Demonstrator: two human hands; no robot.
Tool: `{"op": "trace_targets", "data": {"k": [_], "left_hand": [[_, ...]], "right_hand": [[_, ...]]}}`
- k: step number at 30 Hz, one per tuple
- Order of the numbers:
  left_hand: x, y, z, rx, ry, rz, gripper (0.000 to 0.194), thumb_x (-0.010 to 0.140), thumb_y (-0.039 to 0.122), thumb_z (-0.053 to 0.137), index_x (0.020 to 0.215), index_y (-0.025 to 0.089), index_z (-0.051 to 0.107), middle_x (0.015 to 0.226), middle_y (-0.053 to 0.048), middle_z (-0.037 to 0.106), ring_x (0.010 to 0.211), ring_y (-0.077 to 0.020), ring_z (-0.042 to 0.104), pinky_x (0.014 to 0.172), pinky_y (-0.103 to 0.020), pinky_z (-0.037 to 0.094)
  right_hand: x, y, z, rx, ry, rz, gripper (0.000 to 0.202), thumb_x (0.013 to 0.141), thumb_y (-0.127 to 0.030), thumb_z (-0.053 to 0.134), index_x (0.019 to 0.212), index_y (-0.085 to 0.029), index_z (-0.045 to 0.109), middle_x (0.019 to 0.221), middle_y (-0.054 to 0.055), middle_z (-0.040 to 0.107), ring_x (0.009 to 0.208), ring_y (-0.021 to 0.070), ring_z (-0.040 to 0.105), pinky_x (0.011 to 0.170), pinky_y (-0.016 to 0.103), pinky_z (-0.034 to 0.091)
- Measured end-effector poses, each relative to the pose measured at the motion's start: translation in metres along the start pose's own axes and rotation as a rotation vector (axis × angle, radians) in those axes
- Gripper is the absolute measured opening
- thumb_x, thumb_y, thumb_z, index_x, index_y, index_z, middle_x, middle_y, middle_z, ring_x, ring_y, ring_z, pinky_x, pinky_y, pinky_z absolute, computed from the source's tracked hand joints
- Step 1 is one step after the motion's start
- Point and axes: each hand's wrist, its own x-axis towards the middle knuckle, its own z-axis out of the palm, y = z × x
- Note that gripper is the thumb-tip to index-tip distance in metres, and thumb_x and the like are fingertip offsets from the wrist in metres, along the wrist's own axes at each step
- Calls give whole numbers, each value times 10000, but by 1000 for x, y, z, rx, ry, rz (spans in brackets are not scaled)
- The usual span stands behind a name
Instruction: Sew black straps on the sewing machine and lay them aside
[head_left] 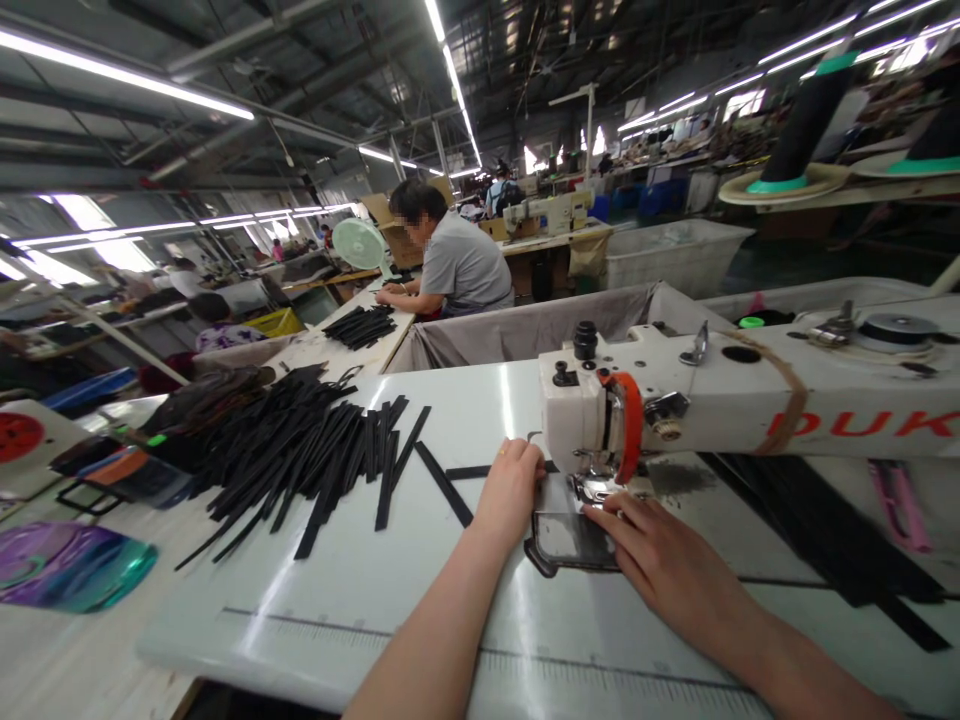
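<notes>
A white sewing machine (720, 390) with an orange guard stands on the pale table (337, 590). My left hand (515, 480) is just left of its needle area, fingers curled together on a black strip (469, 471) that runs out to the left. My right hand (637, 535) lies in front of the presser foot, fingers extended over the metal plate (574, 540); anything under its fingertips is too small to make out. Many black strips (330, 460) are heaped on the left, and more (832, 530) lie beneath the machine arm.
Pink scissors (900, 505) lie at the right. A purple and teal bottle (75, 565) is at the far left. Behind the table is a cloth-lined bin (525, 335), with a person (469, 260) in grey working beyond it. Thread cones (802, 130) stand at upper right.
</notes>
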Motion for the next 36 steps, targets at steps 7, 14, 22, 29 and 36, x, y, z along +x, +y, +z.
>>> {"op": "trace_targets", "data": {"k": [7,14,22,29,36], "left_hand": [[-1,5,-13,111,84,-30,188,901,52,478,966,177,603,944,-70,582,956,-250,492,890,-412,443],[-15,12,-62,-600,371,-397,215,912,380,541,877,174,591,672,-11,575,614,-145,510,597,-275,423],[-27,41,-33,-1394,-508,-663,414,658,502,746,694,155,524,523,16,572,421,-78,497,446,-199,396],[-30,50,-14,-440,-85,-388,44,825,182,647,809,157,615,752,-48,660,700,-200,605,673,-340,485],[-36,50,-6,-281,4,-16,183,895,109,571,758,159,681,909,-51,718,899,-213,603,856,-361,486]], "right_hand": [[1,0,0,4,-10,-2,385,838,-43,454,1181,-141,598,1048,118,645,933,257,632,794,420,572],[2,-5,-8,51,9,-19,310,913,-100,437,1161,-179,604,1073,105,654,984,235,644,849,379,568],[2,-16,-23,18,60,-227,457,902,-45,392,1314,-170,543,1220,153,620,1078,238,635,787,341,590],[-2,-24,-17,-96,76,-243,490,780,59,339,1166,-58,617,1096,143,702,991,240,679,771,332,607],[0,-31,-9,-187,138,-186,466,754,71,334,1080,-58,642,1028,132,724,939,232,693,767,322,600]]}}
